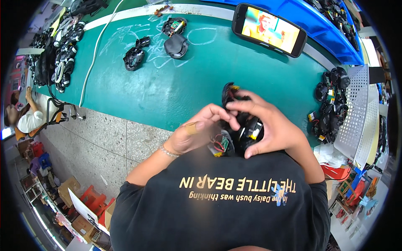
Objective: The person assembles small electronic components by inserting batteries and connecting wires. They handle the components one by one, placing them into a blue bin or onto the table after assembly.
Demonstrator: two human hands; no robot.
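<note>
Close to my body at the table's near edge, my right hand (274, 121) curls around a black headphone (251, 131) with a white-and-yellow piece on it. One upper part (228, 93) of the black plastic sticks up past my fingers. From the left, my left hand (194, 133) meets it with bent fingers pressed near its middle; what they pinch is hidden. A tan bandage wraps one of its fingers. Below the hands lies an opened ear cup (224, 144) showing red wires, a green circuit board and a yellow-edged piece.
Farther up the green table (146, 92) lie opened black ear cups (175, 45) and another black housing (134, 57). A phone (270, 29) leans against a blue bin (318, 25). Black parts with batteries (332, 100) pile at right, headphones (65, 58) at left. A white cable (94, 54) crosses the table.
</note>
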